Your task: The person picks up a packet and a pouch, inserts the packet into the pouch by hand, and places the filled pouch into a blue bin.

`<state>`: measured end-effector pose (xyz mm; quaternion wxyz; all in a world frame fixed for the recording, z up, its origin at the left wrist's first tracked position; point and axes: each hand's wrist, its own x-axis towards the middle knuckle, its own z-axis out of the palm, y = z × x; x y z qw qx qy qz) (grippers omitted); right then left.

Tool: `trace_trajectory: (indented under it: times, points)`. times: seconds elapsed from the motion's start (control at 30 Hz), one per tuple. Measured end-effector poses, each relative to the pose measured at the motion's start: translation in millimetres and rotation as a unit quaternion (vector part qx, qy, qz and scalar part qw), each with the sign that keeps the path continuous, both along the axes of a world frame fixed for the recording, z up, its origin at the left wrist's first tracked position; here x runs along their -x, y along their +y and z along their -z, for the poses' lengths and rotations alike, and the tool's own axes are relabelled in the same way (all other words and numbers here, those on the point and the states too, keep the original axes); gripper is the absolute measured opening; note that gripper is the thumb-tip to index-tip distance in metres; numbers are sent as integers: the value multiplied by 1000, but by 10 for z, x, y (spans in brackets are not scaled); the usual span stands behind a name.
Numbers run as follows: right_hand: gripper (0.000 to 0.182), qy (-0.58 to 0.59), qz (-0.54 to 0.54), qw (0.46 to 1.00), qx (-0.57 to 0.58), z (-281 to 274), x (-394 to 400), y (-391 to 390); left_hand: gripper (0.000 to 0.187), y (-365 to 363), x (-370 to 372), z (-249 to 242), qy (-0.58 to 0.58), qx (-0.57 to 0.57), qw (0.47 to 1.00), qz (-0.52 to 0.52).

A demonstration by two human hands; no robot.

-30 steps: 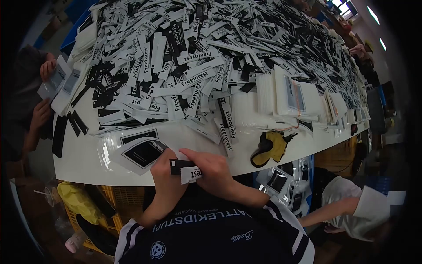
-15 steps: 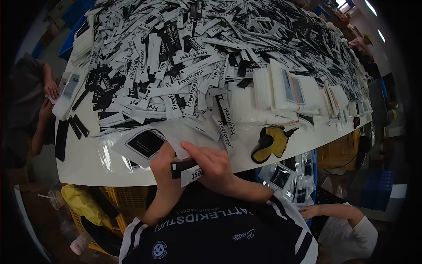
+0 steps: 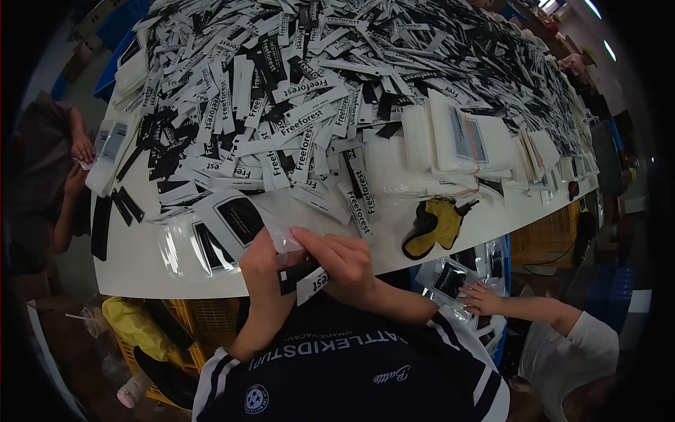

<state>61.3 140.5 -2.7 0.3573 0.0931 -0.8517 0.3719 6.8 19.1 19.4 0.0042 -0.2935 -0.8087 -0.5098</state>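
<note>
A clear plastic pouch with a black printed panel (image 3: 238, 219) is tilted above the table's near edge. My left hand (image 3: 260, 264) is closed around its near end. The fingertips of my right hand (image 3: 343, 264) pinch the whitish edge of the same pouch. Below those fingers, a black stick sachet and a white one with "est" lettering (image 3: 311, 283) stick out of my right hand towards the left wrist. How far the sachets lie inside the palm is hidden. More clear pouches (image 3: 186, 246) lie flat on the table just beyond my left hand.
A large heap of black and white "Freeforest" stick sachets (image 3: 302, 130) covers the white table (image 3: 133, 260). Pouch stacks (image 3: 464, 141) and a yellow-black item (image 3: 436, 228) lie right. A co-worker's hand (image 3: 479, 298) touches pouches in a blue bin; another person's hands (image 3: 81, 158) work left.
The pouch has tilted up and shifted right in my hands, uncovering the pouches beneath. The sachets have turned slightly. At right, the co-worker's hand has moved up onto the pouches in the bin.
</note>
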Motion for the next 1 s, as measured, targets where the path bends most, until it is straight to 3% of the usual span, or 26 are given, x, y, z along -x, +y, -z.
trace_trajectory:
  times: [0.2, 0.23, 0.3, 0.33, 0.43, 0.47, 0.53, 0.8, 0.9, 1.0]
  points:
    - [49, -28, -4, 999, 21, -50, -17, -42, 12, -29, -3, 189, -206, -77, 975, -41]
    - [51, -21, -6, 1000, 3, -58, -12, -42, 12, -30, -20, 232, -206, -79, 975, -41]
    - [52, -14, -7, 1000, -16, -66, 3, -30, 14, -19, -39, 263, -79, -131, 987, -54]
    - [51, -35, 21, 999, -32, -70, 20, -16, 15, -16, -51, 206, -23, -97, 995, -29]
    - [44, -93, 18, 995, -26, -118, 13, 64, 15, -11, -5, 38, -73, -40, 997, -5]
    - [41, -96, 9, 994, -54, -91, 0, 76, 15, -77, 66, 92, -53, -27, 997, 58]
    - [38, -99, 1, 992, -84, -55, -10, 79, 15, -67, 59, 35, -72, -27, 996, 56]
    - [38, -115, 48, 992, 17, 20, -23, 71, 19, -21, -17, 70, -103, 15, 995, -3]
    - [36, -98, 40, 994, 8, 13, -6, 17, 20, -48, -6, 102, -65, 26, 997, -9]
    - [35, -126, -39, 991, 13, -81, 11, 77, 21, -105, 15, -6, 0, 27, 995, 91]
